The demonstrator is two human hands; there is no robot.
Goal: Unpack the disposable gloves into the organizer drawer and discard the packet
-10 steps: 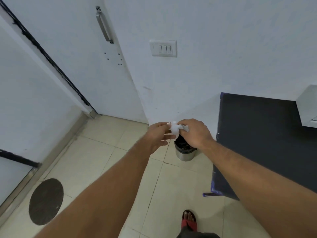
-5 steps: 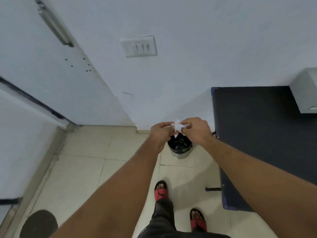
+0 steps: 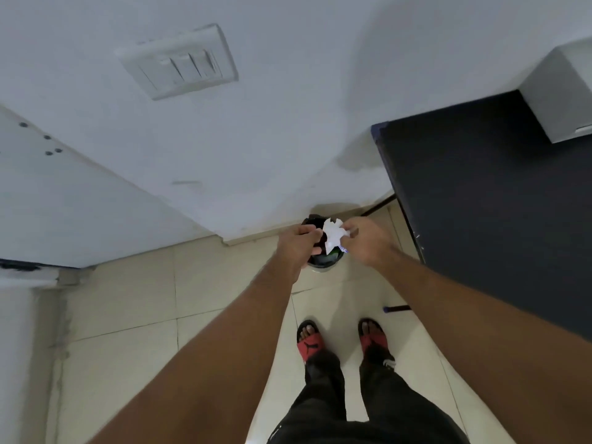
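Two hands, one crumpled packet

Both hands meet directly above the small bin (image 3: 323, 262) at the foot of the wall. The right hand (image 3: 368, 240) pinches the white packet (image 3: 333, 236) at its right edge; the left hand (image 3: 296, 245) seems to grip its left edge, fingers curled. Just right of the bin stands a dark table (image 3: 496, 203).

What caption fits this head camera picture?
Both hands hold the crumpled packet above the small bin.
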